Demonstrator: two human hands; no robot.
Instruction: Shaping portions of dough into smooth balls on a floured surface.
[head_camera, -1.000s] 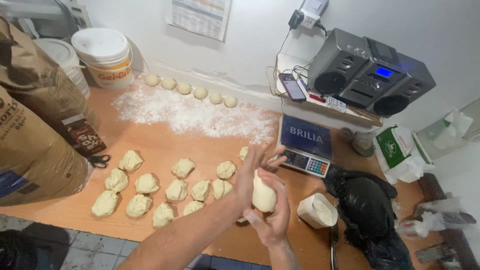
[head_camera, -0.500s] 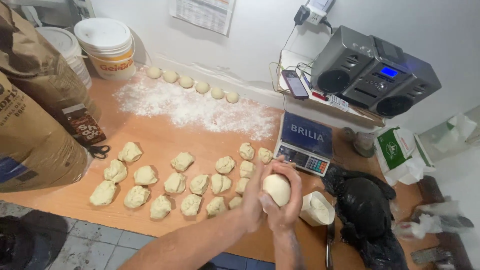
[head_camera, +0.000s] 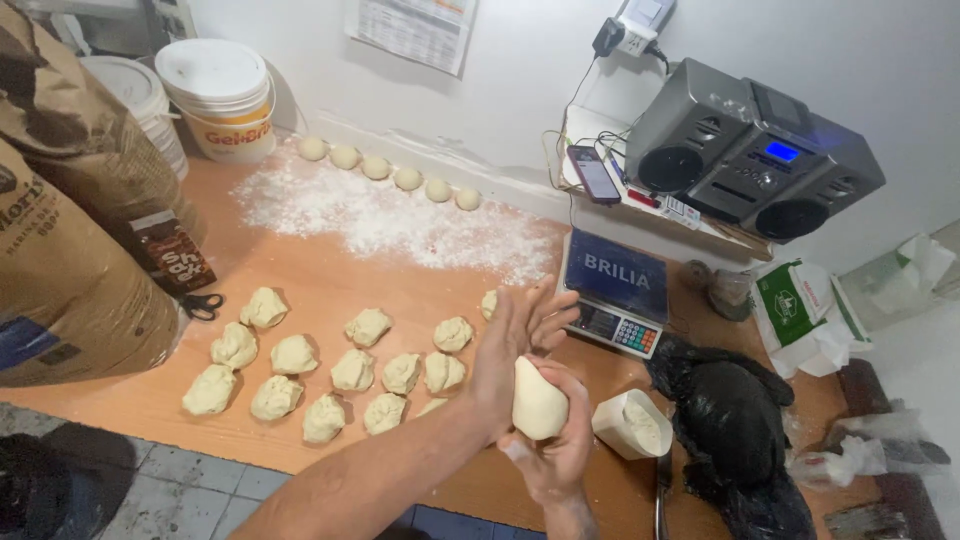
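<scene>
a: where's the pale, smooth lump of dough (head_camera: 538, 403) right now?

b: lower middle of the frame, off the wooden table (head_camera: 330, 275). the right hand (head_camera: 552, 450) cups it from below with fingers curled round it; the left hand (head_camera: 512, 350) lies flat against its upper left side, fingers stretched out, so the lump is pressed between both palms.

a: how would you judge it handles?

b: soft and light, i'd say, easily dented, probably a bit tacky where flour is thin. best held with broad palms round its middle, not pinched with fingertips.

a: what's around it?

b: left of the hands, a cluster of rough cut dough pieces (head_camera: 352, 369) in loose rows. at upper left, a patch of scattered white flour (head_camera: 380, 215) and a row of small rounded dough balls (head_camera: 390, 172) along the wall. just right of the hands, a small white tub of flour (head_camera: 633, 424), near a crumpled black plastic bag (head_camera: 730, 420).

a: anything crowding the space?

b: the blue-topped digital kitchen scale (head_camera: 615, 290) sits close behind the fingers, and big brown paper sacks (head_camera: 70, 250) fill the left edge, with black scissors (head_camera: 203, 304) beside them.
</scene>
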